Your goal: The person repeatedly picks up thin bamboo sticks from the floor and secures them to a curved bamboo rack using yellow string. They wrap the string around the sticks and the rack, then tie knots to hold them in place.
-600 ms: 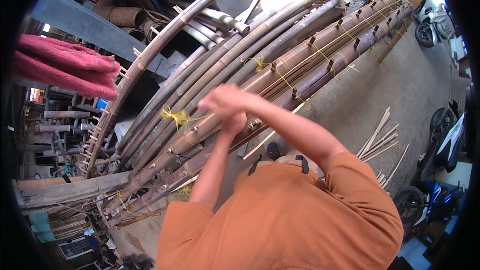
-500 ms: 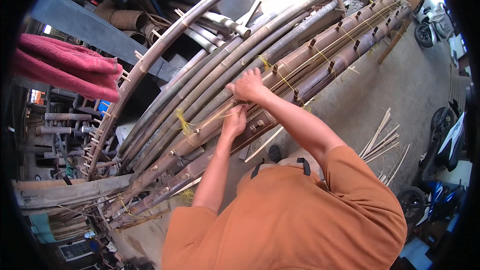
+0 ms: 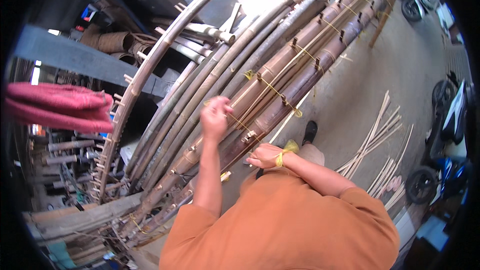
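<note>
Two long brown bamboo poles, the far pole and the near pole, run side by side with pegs along them. A thin yellow string stretches across the gap between them. My left hand is raised over the far pole, fingers curled in on the string. At the near side of the near pole, my right hand is closed, the string running down to its fingers. Yellow string is wound round my right wrist, and a loose yellow bunch shows beside it. Thin bamboo strips lie between the poles.
More bamboo poles lie stacked beyond. A curved pegged pole rises at the left, near a red towel. Split strips lie on the floor at right. Motorcycles stand along the right edge.
My hands have parted from the far pole: the left is raised leftward, the right has drawn back across the near pole toward me. The string now spans between them. The view has shifted.
</note>
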### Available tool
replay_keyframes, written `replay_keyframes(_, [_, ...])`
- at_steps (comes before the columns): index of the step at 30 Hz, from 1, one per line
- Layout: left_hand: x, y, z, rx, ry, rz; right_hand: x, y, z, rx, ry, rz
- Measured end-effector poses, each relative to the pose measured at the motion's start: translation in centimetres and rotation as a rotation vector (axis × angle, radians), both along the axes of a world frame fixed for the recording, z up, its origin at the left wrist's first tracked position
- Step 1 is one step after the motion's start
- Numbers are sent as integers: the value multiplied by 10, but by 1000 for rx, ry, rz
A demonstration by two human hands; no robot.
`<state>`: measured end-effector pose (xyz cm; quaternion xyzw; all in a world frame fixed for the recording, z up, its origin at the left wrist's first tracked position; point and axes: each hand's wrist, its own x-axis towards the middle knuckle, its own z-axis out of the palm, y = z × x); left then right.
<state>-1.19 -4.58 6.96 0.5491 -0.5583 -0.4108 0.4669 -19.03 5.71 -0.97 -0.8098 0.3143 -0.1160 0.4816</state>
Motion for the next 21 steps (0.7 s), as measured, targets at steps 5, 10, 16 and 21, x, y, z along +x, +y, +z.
replay_keyframes(5, [73,-97,-117,-339,-862,-2,-30,23,14,-90,-187,-112])
replay_keyframes(10, [67,-144,-104,202,-1353,-674,-63,34,-44,1100,-1255,-744])
replay_keyframes(16, [-170,-89,16,-158,-955,-347,-191,81,-184,1023,-429,-734])
replay_keyframes(21, [-411,20,-90,-53,-641,-822,-322,148,-355,773,-131,-1370])
